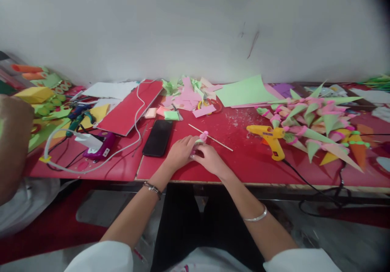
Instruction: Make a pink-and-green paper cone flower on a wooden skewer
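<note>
Close together over the red table point(237, 166), both of my hands are closed around a small pink-and-green craft piece point(204, 135). Its pink, rounded top shows above my fingers; the lower part is hidden. My left hand point(182, 152) curls over it from the left, and my right hand point(211, 161) pinches it from the right. Just behind the fingers lies a thin wooden stick point(217, 142), slanting across the table. A black phone point(157, 138) rests left of my left hand. Off to the right is a yellow glue gun point(272, 138) with its cord hanging over the edge.
Pink and green paper cones point(319, 119) are heaped at right. Paper scraps point(187, 93) and a green sheet point(243, 92) lie along the wall. Leftward are a red board point(131, 109), a purple power socket point(102, 146), a white cable point(100, 167) and another person's arm point(14, 146).
</note>
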The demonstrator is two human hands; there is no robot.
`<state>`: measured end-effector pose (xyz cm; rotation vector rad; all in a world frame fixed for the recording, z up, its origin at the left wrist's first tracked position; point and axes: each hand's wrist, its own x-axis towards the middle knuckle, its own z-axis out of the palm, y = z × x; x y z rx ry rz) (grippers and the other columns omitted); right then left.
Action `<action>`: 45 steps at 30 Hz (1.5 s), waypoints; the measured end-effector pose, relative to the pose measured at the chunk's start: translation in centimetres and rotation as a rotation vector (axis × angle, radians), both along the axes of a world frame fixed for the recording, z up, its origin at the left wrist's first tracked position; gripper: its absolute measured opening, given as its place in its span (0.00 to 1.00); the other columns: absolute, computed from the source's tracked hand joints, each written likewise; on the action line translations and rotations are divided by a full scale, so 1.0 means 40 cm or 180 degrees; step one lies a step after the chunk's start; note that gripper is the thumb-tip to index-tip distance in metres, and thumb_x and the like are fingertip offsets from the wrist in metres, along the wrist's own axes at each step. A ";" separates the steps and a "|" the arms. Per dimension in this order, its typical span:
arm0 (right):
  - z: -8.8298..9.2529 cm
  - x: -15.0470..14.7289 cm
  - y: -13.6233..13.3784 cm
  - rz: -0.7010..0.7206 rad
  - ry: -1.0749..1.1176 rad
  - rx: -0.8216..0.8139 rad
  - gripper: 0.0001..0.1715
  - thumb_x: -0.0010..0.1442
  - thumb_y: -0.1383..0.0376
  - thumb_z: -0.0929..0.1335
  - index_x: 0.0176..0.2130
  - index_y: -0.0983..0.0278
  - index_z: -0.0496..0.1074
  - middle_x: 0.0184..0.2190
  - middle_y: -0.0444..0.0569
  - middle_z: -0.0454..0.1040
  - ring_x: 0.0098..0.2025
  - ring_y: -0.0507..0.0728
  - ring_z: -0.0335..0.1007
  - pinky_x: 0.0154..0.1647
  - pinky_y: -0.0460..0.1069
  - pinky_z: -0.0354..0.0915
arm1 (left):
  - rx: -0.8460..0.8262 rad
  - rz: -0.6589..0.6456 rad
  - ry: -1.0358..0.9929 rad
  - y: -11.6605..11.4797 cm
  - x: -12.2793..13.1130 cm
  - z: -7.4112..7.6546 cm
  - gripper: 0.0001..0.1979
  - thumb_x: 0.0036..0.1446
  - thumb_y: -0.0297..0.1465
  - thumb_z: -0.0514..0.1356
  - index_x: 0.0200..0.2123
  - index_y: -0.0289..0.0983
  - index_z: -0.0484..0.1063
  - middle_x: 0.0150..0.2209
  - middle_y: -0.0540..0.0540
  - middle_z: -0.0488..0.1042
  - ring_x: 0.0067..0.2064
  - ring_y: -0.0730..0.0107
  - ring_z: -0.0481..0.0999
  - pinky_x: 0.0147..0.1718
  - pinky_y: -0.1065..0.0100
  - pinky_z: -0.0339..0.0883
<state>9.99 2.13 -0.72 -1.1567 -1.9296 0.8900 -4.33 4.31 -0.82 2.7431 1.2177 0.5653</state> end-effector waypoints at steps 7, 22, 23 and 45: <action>-0.008 0.008 -0.002 -0.0039 0.0398 -0.0158 0.09 0.50 0.74 0.65 0.32 0.65 0.72 0.34 0.50 0.75 0.38 0.57 0.70 0.40 0.53 0.63 | -0.0031 -0.0097 0.0012 -0.005 0.003 0.007 0.16 0.50 0.32 0.58 0.43 0.37 0.62 0.38 0.43 0.71 0.41 0.62 0.70 0.39 0.64 0.65; -0.035 0.073 -0.015 -0.1232 0.2327 -0.0823 0.14 0.49 0.59 0.67 0.36 0.64 0.72 0.25 0.43 0.71 0.27 0.49 0.66 0.30 0.46 0.63 | 0.0261 0.1023 -0.0809 0.003 -0.022 -0.010 0.24 0.50 0.39 0.58 0.49 0.35 0.60 0.45 0.42 0.70 0.45 0.64 0.71 0.43 0.67 0.65; -0.033 0.072 -0.019 -0.1185 0.2377 -0.0891 0.15 0.48 0.59 0.68 0.36 0.64 0.72 0.26 0.44 0.72 0.28 0.49 0.67 0.31 0.47 0.64 | 0.0286 0.1094 -0.0871 0.003 -0.023 -0.010 0.24 0.50 0.39 0.57 0.49 0.34 0.59 0.45 0.41 0.69 0.45 0.63 0.71 0.43 0.67 0.65; -0.031 0.084 -0.028 -0.0579 0.2377 -0.1079 0.12 0.49 0.61 0.69 0.35 0.62 0.75 0.30 0.46 0.74 0.29 0.50 0.67 0.35 0.47 0.64 | 0.0443 0.1042 -0.1138 -0.008 -0.089 0.030 0.19 0.56 0.33 0.50 0.51 0.33 0.58 0.49 0.38 0.62 0.53 0.62 0.61 0.53 0.59 0.56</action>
